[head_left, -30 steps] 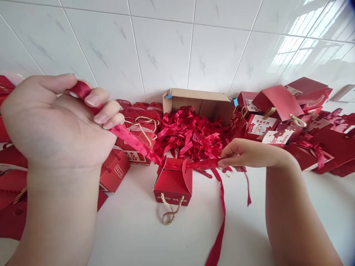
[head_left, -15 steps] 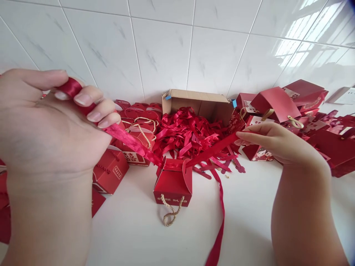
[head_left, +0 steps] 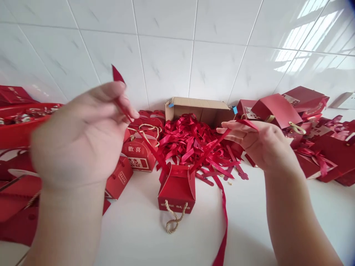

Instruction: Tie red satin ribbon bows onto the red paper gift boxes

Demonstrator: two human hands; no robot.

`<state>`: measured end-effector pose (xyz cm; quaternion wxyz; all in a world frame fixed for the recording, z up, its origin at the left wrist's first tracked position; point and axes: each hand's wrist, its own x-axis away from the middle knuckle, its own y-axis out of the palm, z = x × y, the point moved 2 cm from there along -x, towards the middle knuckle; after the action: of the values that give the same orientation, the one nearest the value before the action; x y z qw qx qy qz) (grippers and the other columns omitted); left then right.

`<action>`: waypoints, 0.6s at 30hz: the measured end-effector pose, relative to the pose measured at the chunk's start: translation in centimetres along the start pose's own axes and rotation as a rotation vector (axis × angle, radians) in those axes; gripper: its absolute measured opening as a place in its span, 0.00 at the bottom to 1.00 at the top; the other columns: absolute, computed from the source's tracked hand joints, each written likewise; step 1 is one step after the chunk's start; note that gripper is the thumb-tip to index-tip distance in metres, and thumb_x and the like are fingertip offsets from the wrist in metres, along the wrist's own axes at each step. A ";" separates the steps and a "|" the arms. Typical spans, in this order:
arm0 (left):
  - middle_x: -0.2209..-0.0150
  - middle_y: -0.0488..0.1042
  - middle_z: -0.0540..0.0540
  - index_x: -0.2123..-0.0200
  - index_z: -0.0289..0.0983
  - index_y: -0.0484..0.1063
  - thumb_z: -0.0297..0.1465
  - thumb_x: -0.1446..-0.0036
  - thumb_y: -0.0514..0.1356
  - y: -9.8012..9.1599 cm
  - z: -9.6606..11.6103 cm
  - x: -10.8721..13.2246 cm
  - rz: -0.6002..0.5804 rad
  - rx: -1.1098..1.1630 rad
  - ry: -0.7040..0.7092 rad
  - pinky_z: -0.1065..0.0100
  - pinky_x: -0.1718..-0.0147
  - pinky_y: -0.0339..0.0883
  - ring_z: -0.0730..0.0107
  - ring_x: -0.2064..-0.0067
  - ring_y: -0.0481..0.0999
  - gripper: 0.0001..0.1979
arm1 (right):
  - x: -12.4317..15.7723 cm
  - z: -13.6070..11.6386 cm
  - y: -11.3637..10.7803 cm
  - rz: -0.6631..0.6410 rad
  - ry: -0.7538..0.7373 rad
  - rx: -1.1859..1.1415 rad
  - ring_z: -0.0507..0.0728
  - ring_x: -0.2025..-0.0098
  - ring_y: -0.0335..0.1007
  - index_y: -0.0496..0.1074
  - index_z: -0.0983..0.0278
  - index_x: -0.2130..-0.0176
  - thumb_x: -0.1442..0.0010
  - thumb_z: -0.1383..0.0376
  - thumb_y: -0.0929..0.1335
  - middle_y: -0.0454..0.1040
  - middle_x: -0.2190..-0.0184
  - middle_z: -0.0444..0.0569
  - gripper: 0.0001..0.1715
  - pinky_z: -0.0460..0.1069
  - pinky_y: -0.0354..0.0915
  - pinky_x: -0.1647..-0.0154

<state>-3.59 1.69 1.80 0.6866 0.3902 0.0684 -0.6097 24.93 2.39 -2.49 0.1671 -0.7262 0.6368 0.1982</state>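
A small red box (head_left: 176,188) with a twisted gold cord handle stands on the white table. A red ribbon (head_left: 206,150) passes through its top, and both ends rise outward. My left hand (head_left: 85,129), palm toward the camera, pinches the left end, whose tip sticks up above the thumb. On the right, my right hand (head_left: 249,142) has the other end running over its fingers and held near the thumb. Both hands are raised above the table, on either side of the box.
Behind the box, a cardboard carton (head_left: 199,105) spills a heap of red ribbons (head_left: 188,136). Red gift boxes (head_left: 140,151) stand at the left, near a red tray of wrapped sweets (head_left: 16,133). More boxes (head_left: 277,107) pile up at the right. One loose ribbon (head_left: 224,221) trails forward.
My left hand has moved right and lower, and the ribbon's tip now shows above it. My right hand has turned, its fingers more spread, with the ribbon over them. The view has shifted slightly.
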 end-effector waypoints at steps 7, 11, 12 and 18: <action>0.66 0.79 0.50 0.61 0.42 0.79 0.21 0.49 0.62 0.8 -0.6 0.2 -0.118 -0.259 0.154 0.67 0.56 0.70 0.69 0.60 0.75 0.14 | -0.2 0.3 1.6 -0.072 -0.132 0.042 0.62 0.48 0.71 0.77 0.55 0.55 0.58 0.60 0.79 0.75 0.50 0.47 0.27 0.58 0.68 0.46; 0.67 0.76 0.50 0.61 0.40 0.76 0.23 0.51 0.65 1.4 -1.4 -0.2 -0.099 -0.191 0.137 0.71 0.58 0.70 0.71 0.60 0.75 0.13 | -0.3 0.4 3.1 0.062 -0.098 0.115 0.57 0.59 0.76 0.76 0.59 0.58 0.52 0.65 0.77 0.79 0.58 0.48 0.20 0.52 0.73 0.57; 0.66 0.75 0.51 0.63 0.40 0.74 0.22 0.52 0.66 1.5 -1.5 -0.4 -0.078 -0.153 0.148 0.71 0.58 0.70 0.72 0.61 0.75 0.12 | -0.3 0.3 3.6 0.109 -0.105 0.093 0.56 0.60 0.77 0.74 0.60 0.59 0.50 0.64 0.76 0.79 0.61 0.48 0.17 0.51 0.74 0.60; 0.68 0.73 0.52 0.74 0.38 0.65 0.21 0.55 0.67 1.9 -1.9 -0.5 -0.055 -0.051 0.137 0.73 0.60 0.70 0.76 0.65 0.74 0.13 | -0.8 -0.7 6.0 0.148 -0.067 -0.119 0.56 0.62 0.77 0.66 0.60 0.58 0.47 0.64 0.74 0.80 0.68 0.46 0.18 0.49 0.71 0.62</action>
<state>-1.27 3.11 1.67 0.6731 0.4112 0.1412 -0.5982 18.97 1.97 -1.40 0.1296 -0.6787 0.6699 0.2715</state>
